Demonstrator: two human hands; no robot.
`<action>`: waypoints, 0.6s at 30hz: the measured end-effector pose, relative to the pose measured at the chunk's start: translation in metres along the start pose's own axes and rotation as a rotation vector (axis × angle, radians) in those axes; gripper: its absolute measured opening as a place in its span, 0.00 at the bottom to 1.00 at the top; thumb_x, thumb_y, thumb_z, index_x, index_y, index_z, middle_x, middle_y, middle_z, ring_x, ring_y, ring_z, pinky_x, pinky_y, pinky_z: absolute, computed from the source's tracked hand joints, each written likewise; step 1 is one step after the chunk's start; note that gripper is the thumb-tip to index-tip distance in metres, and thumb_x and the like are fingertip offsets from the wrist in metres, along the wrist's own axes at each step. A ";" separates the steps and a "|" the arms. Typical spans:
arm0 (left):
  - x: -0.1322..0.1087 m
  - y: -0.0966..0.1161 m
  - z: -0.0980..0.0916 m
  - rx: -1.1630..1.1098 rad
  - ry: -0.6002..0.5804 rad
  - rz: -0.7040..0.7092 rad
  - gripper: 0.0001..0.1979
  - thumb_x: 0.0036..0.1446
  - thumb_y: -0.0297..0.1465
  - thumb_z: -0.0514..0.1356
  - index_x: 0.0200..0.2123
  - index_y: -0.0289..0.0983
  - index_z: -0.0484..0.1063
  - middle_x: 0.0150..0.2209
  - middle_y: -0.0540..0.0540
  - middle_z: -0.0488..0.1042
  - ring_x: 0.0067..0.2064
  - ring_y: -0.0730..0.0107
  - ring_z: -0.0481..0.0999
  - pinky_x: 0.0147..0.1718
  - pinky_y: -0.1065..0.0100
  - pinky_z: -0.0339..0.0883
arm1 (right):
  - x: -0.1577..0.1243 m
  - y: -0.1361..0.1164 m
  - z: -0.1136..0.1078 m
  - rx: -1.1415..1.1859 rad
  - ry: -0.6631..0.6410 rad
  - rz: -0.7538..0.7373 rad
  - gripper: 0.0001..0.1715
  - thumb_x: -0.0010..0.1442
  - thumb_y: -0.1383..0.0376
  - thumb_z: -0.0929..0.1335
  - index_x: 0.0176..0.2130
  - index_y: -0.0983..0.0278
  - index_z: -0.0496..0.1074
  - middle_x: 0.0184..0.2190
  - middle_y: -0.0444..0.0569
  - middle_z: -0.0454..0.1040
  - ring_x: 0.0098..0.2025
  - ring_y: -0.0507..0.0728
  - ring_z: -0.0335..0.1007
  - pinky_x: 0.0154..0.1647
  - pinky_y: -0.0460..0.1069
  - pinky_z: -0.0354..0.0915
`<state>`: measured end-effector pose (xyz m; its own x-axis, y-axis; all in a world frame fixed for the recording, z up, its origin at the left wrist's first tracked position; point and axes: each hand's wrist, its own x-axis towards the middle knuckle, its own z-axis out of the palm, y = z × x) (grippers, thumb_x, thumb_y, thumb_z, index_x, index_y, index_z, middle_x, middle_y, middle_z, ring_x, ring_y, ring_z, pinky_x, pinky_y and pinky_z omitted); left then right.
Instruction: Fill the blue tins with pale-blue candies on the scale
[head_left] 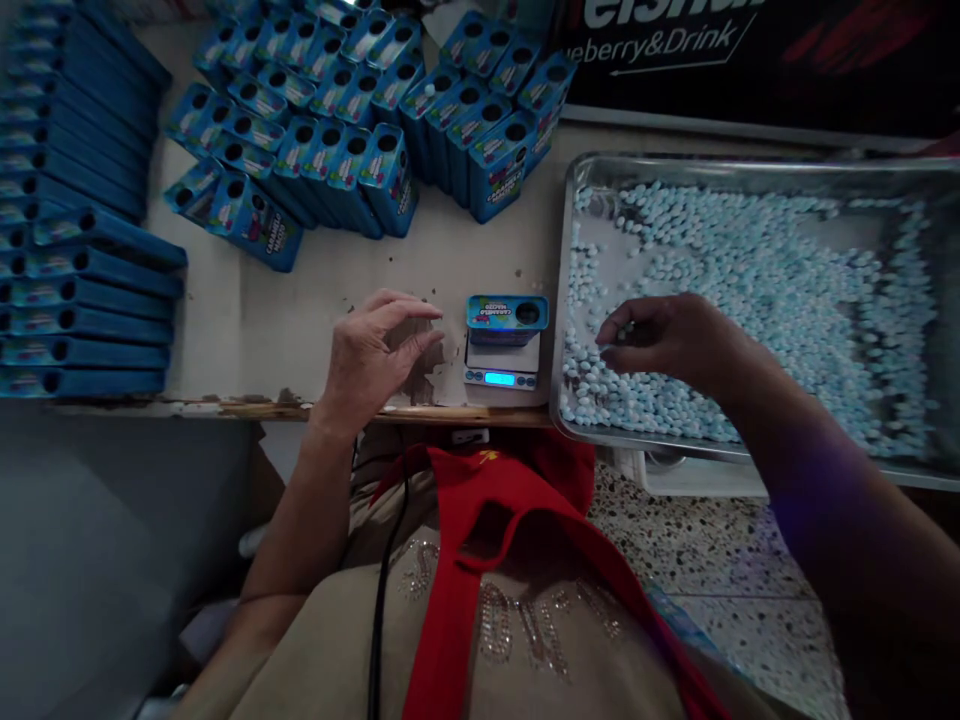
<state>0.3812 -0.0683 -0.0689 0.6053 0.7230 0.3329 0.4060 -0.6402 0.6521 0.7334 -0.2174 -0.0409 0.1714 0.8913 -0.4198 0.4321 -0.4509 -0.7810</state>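
My left hand [382, 345] is open over the table, thumb and fingers apart with nothing between them. To its right, a blue tin [495, 315] printed "Caramelo Macizo" stands upright on a small digital scale [529, 358]. The tin has a dark round hole in its top, and the scale's display glows blue, its digits too blurred to read. My right hand [660, 340] is over the left part of a metal tray of small pale blue and white candies [765, 290]. Its thumb and index finger curl together in a pinch; whatever is between the tips is too small to make out.
Many similar blue tins [386, 175] stand in rows at the back of the table. More tins [82, 320] lie stacked along the left side. The metal tray [565, 300] has a raised rim beside the scale. A black printed panel [750, 80] is behind it.
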 end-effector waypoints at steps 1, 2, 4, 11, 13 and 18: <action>-0.001 -0.002 0.001 -0.010 0.001 0.003 0.07 0.72 0.32 0.75 0.51 0.44 0.90 0.50 0.43 0.89 0.52 0.57 0.90 0.58 0.57 0.86 | 0.001 -0.013 -0.001 0.000 -0.015 -0.033 0.10 0.53 0.61 0.78 0.36 0.63 0.82 0.23 0.41 0.73 0.27 0.52 0.63 0.31 0.50 0.58; -0.002 -0.005 0.001 -0.012 0.004 0.001 0.07 0.72 0.31 0.75 0.51 0.44 0.90 0.50 0.43 0.89 0.52 0.57 0.90 0.58 0.57 0.86 | 0.002 -0.028 -0.002 -0.012 -0.027 -0.080 0.10 0.54 0.61 0.78 0.37 0.63 0.83 0.24 0.42 0.73 0.27 0.52 0.63 0.31 0.50 0.58; -0.004 -0.011 0.000 -0.001 0.007 -0.015 0.08 0.71 0.30 0.75 0.51 0.45 0.90 0.49 0.44 0.90 0.52 0.58 0.90 0.57 0.59 0.86 | 0.005 -0.057 -0.002 -0.075 -0.036 -0.215 0.09 0.55 0.63 0.77 0.38 0.63 0.84 0.25 0.42 0.74 0.28 0.52 0.65 0.31 0.50 0.59; -0.009 -0.023 -0.009 0.003 0.001 -0.069 0.09 0.68 0.29 0.76 0.49 0.46 0.90 0.48 0.46 0.90 0.50 0.57 0.90 0.56 0.58 0.86 | 0.024 -0.111 0.011 -0.602 -0.057 -0.537 0.15 0.57 0.76 0.73 0.39 0.61 0.88 0.40 0.48 0.82 0.36 0.55 0.75 0.42 0.51 0.67; -0.010 -0.026 -0.010 -0.008 0.007 -0.066 0.08 0.68 0.30 0.76 0.49 0.47 0.90 0.48 0.46 0.90 0.49 0.57 0.90 0.56 0.56 0.87 | 0.028 -0.111 0.016 -0.671 -0.080 -0.540 0.16 0.58 0.76 0.73 0.40 0.60 0.89 0.41 0.48 0.82 0.37 0.55 0.76 0.43 0.51 0.68; -0.011 -0.031 -0.009 -0.013 0.016 -0.102 0.06 0.68 0.34 0.77 0.47 0.48 0.90 0.47 0.46 0.89 0.49 0.55 0.89 0.56 0.55 0.87 | 0.023 -0.115 0.021 -0.682 -0.067 -0.533 0.17 0.63 0.74 0.72 0.41 0.58 0.90 0.41 0.48 0.84 0.38 0.58 0.80 0.44 0.52 0.71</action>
<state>0.3556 -0.0546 -0.0864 0.5498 0.7886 0.2752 0.4563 -0.5596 0.6919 0.6687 -0.1455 0.0295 -0.2485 0.9612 -0.1198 0.8800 0.1723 -0.4427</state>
